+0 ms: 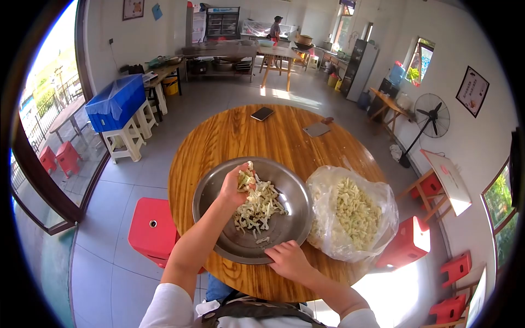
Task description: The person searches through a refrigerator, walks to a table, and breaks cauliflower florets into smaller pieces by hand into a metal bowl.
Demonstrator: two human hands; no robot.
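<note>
A wide steel bowl (219, 240) rests on the round wooden table, with chopped pale cauliflower pieces (262, 208) in its middle. Over the bowl's upper left part, my left hand (238, 186) holds a clump of cauliflower, its fingers curled round it. My right hand (289, 259) grips the bowl's near right rim, fingers bent over the edge. Just right of the bowl, an open clear plastic bag (385, 216) holds a large heap of chopped cauliflower (355, 208).
On the wooden table (219, 131) lie a phone (262, 113) and a cleaver (316, 129) at the far side. Red stools (150, 227) stand left and right. A standing fan (432, 116) is at the right. Another person (275, 31) stands far back.
</note>
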